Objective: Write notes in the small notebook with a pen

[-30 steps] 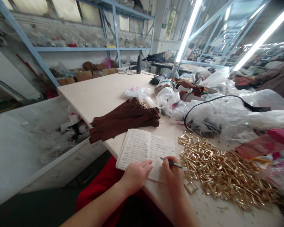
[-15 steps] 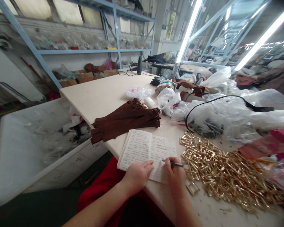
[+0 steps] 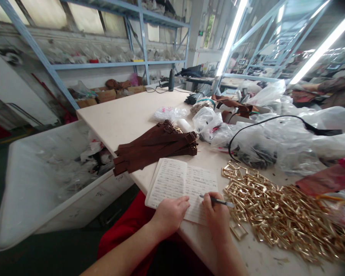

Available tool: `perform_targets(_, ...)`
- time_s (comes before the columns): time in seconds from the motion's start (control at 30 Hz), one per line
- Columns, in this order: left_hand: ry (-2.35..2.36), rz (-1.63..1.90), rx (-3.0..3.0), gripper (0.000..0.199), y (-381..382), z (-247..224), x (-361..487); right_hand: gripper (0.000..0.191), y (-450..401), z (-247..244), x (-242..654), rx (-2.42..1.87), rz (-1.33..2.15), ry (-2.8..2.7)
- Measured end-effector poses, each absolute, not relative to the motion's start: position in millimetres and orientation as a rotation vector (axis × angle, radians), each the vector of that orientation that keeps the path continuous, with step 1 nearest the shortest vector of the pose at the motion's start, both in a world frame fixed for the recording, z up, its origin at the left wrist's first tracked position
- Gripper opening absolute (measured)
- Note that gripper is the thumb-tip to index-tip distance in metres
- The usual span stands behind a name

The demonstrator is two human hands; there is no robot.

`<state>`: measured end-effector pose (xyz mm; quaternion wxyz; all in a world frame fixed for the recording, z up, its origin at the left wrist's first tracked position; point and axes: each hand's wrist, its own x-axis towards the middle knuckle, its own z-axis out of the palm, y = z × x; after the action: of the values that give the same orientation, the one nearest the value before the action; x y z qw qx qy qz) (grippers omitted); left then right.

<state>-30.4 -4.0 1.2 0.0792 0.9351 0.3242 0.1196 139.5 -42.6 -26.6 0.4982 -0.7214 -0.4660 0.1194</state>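
Note:
An open notebook (image 3: 172,180) with handwritten lines lies at the table's near edge. My right hand (image 3: 217,214) is closed around a dark pen (image 3: 220,201), its tip over the right-hand page. My left hand (image 3: 172,214) rests on the notebook's lower part near the fold, fingers extended and lying flat. Just beyond the notebook is a bundle of dark brown straps (image 3: 155,147). To the right of my right hand spreads a heap of gold-coloured metal buckles (image 3: 276,211).
Clear plastic bags (image 3: 293,142) and a black cord cover the table's right side. A white bin (image 3: 46,191) with scraps stands left of the table (image 3: 112,111). Blue shelving (image 3: 100,66) is behind. A person's arm (image 3: 313,87) shows at far right.
The whole view has shifted slightly, with things appearing a little further right. Both hands keep their places on the notebook. A person's arm has come into sight at far right.

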Motion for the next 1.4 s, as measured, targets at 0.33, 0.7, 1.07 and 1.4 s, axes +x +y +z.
perform_targets(0.33,0.97,0.37,2.79,0.025,-4.3,0.9,-30.4,0.028,-43.3,-23.9,138.7,-1.765,0.307,-1.137)
perform_targets(0.7,0.97,0.389,2.826,0.022,-3.9,-2.6,-30.6,0.029,-42.4,-28.5,139.8,-1.758,0.317,-1.127)
perform_targets(1.07,0.97,0.409,2.807,0.024,-4.3,-0.8,-30.5,0.03,-41.6,-26.1,138.9,-1.76,0.261,-1.165)
perform_targets(1.4,0.979,0.383,2.809,0.023,-4.4,-0.7,-30.3,0.029,-41.3,-25.9,139.0,-1.747,0.268,-1.169)
